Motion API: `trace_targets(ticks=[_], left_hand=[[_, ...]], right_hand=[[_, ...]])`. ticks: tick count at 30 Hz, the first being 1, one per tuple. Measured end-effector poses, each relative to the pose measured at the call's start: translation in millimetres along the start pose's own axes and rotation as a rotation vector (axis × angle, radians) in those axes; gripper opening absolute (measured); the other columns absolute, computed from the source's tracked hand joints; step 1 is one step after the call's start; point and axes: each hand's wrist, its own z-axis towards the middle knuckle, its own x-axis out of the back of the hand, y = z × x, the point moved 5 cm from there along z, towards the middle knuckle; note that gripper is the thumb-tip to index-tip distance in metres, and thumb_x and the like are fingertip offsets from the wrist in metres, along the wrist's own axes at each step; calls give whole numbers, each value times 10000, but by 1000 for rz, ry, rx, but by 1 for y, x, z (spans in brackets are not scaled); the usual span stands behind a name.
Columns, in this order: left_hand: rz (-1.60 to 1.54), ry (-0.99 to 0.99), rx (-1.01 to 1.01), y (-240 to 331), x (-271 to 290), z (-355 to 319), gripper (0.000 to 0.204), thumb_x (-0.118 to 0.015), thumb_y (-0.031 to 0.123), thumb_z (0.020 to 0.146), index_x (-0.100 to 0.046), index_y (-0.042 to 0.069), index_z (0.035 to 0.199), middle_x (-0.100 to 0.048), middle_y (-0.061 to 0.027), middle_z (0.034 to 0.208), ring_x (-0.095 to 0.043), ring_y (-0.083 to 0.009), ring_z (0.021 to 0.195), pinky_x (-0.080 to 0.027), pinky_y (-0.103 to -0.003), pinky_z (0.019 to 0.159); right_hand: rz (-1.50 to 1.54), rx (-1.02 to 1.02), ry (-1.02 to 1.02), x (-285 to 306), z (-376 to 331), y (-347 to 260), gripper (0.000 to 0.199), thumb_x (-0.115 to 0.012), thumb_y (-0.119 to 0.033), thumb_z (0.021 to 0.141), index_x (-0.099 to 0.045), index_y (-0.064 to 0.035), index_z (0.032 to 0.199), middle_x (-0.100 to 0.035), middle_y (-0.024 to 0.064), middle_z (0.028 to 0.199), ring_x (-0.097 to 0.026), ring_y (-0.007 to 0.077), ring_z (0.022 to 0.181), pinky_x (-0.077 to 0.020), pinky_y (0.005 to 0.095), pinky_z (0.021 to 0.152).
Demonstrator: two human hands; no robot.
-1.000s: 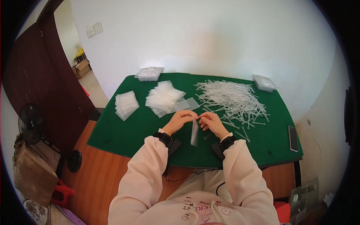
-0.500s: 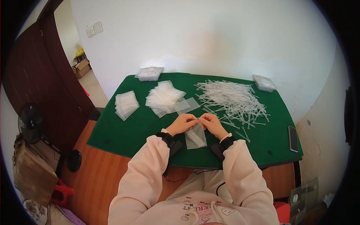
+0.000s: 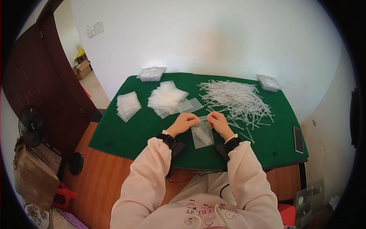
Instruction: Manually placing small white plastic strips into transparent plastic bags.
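Observation:
A clear zip bag (image 3: 202,138) with several thin clear plastic sticks inside hangs between my hands near the table's front. My left hand (image 3: 185,123) pinches its top edge at the left corner. At the right corner, my right hand (image 3: 218,123) grips the same edge with thumb and finger. Beyond my hands, a large loose heap of clear sticks with looped ends (image 3: 232,99) spreads on the right. A fanned pile of empty clear bags (image 3: 167,96) lies left of it, with single bags (image 3: 191,105) beside my left hand.
A smaller bag stack (image 3: 128,106) lies on the green table (image 3: 122,142) at left. Clear plastic boxes stand at the back left (image 3: 151,74) and back right (image 3: 269,83). A phone (image 3: 298,140) rests near the right edge. A black fan (image 3: 31,124) stands by the door.
My hands have moved apart along the bag's top edge, the right one shifting right and slightly up. The bag has moved a little to the right and its top edge now shows between my fingers.

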Motion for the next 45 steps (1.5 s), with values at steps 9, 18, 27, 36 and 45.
trace_targets(ticks=[9,18,27,36,45], left_hand=[[-46,10,39,-6,16,0,150,-581,130,816,-637,-9,825,-607,-14,734,-519,-72,664,-416,-204,623],[-108,-114,81,-4,12,-3,148,-590,142,804,-646,6,821,-609,-16,726,-523,-76,647,-420,-198,618],[-243,-197,178,-1,3,-7,142,-600,164,793,-639,28,784,-561,23,662,-476,-42,595,-356,-171,533],[-3,-108,192,-6,8,-4,154,-595,180,808,-634,37,770,-533,45,640,-422,-34,533,-307,-186,472],[-6,189,113,2,72,-44,137,-597,191,826,-585,82,744,-486,73,639,-404,-22,549,-290,-185,468]], right_hand=[[61,-50,45,8,0,0,110,-551,-129,829,-542,-42,763,-515,-14,618,-467,69,512,-383,206,478],[106,-45,89,10,0,-1,106,-539,-128,841,-542,-44,776,-511,-9,613,-456,70,493,-375,207,467],[81,23,-90,-14,-8,-11,101,-527,-108,860,-536,-30,797,-506,-18,613,-459,58,485,-366,197,453],[-18,47,-163,-19,-8,-10,118,-567,-133,842,-551,-18,821,-517,-19,626,-451,45,496,-361,183,456],[-150,84,-213,-22,-9,-9,126,-579,-140,822,-557,-32,762,-519,-19,635,-466,55,524,-373,195,474]])
